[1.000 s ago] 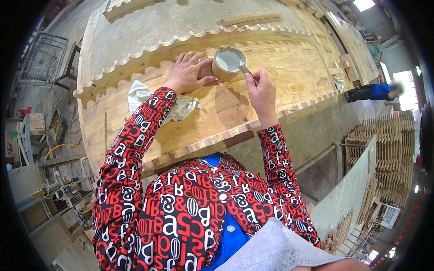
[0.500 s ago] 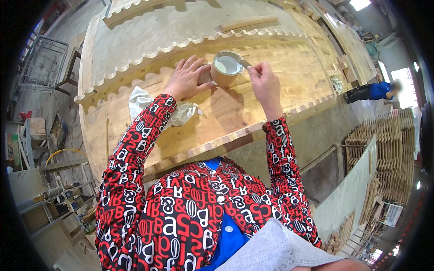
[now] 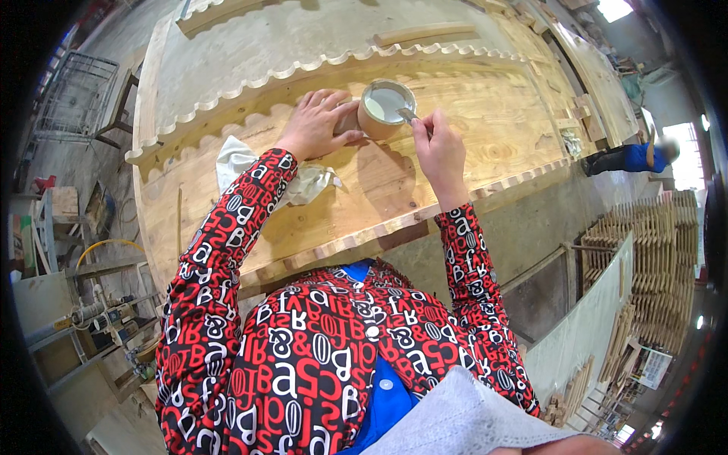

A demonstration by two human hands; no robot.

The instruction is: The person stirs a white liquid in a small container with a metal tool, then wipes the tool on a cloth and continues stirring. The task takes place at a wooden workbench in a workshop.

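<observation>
A tan cup [image 3: 381,130] with a coated grey rim holds pale, whitish paste in front of me. My right hand [image 3: 441,152] pinches a small putty knife [image 3: 407,114], its grey blade at the cup's right rim. On the cup's other side, my left hand [image 3: 317,127] is curled round a tan block-like piece [image 3: 347,119] that touches the cup. The fingers partly cover this piece, so I cannot tell its exact kind. A crumpled white cloth [image 3: 309,186] lies beneath and beside my left wrist.
The light wooden panel [image 3: 288,235] fills the work area. A scalloped wooden strip [image 3: 318,64] crosses it behind the cup. A wooden bar [image 3: 425,32] lies farther back. Stacked wooden slats [image 3: 644,265] stand at right, and a person in blue [image 3: 637,157] is at far right.
The putty knife has shifted from above the cup's right rim to lower along it, with my right hand slightly nearer to me. My left hand stays beside the cup.
</observation>
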